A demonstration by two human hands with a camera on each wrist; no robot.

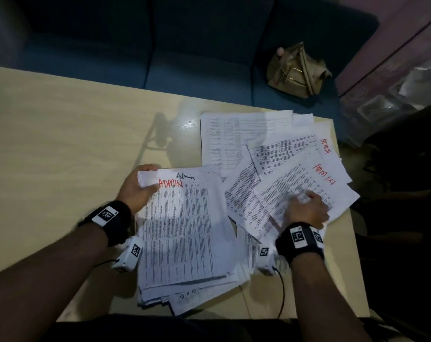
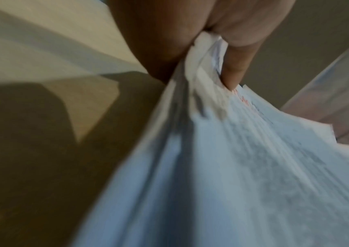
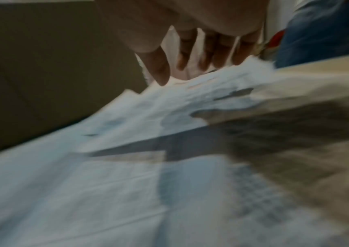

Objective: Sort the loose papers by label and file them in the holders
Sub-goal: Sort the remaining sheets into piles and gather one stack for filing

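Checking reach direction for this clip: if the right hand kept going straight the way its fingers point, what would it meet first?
The right hand points up-left across the loose papers. It is already over them, so more fanned sheets come first, probably the pale table-printed sheet; height is unclear.

Beige table (image 1: 61,134), dark blue sofa (image 1: 185,58) behind it, tan handbag (image 1: 296,71) on the sofa seat.
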